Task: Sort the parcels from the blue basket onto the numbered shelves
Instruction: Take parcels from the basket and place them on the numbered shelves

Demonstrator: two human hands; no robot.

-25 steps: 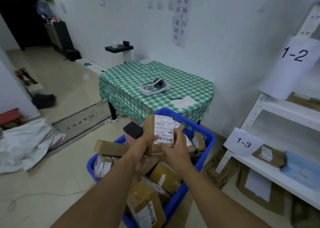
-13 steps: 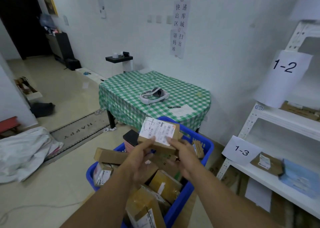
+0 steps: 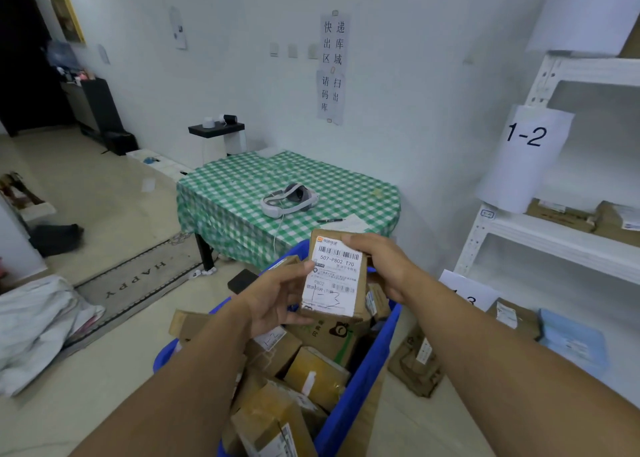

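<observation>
Small brown cardboard parcel w/ white shipping label (image 3: 337, 276) is held up in both hands, just above the far end of the blue plastic basket (image 3: 367, 370), label facing the camera. Label reads "507-P802 T70"; there is a handwritten mark low on it, too blurry to read for sure.

L hand (image 3: 277, 300) grasps the parcel's left and lower side: fingers curled underneath, thumb on the label's left edge. R hand (image 3: 381, 266) grasps the top right corner, fingers bent over the far edge, thumb side hidden behind the box.

The basket sits on the floor near centre, piled w/ more brown cardboard parcels (image 3: 311, 370), several taped, some w/ labels.

White metal shelving unit (image 3: 561, 241) stands at right. Paper sign "1-2" (image 3: 526, 137) hangs on its post, w/ flat brown parcels (image 3: 561, 214) on the shelf beside it. Paper sign "1-3" (image 3: 467, 292) is lower, partly hidden by the R forearm; on that shelf lie a brown labelled parcel (image 3: 516, 318) and a light blue flat parcel (image 3: 575, 342), side by side. Flattened cardboard (image 3: 415, 366) lies on the floor between basket and shelving.

Far centre: table w/ green-and-white checked cloth (image 3: 235, 207), bearing a white headset (image 3: 291, 198) and a black pen (image 3: 329, 220). Left: grey "HAPPY" doormat (image 3: 138, 283) and a white crumpled bundle (image 3: 38, 321).
</observation>
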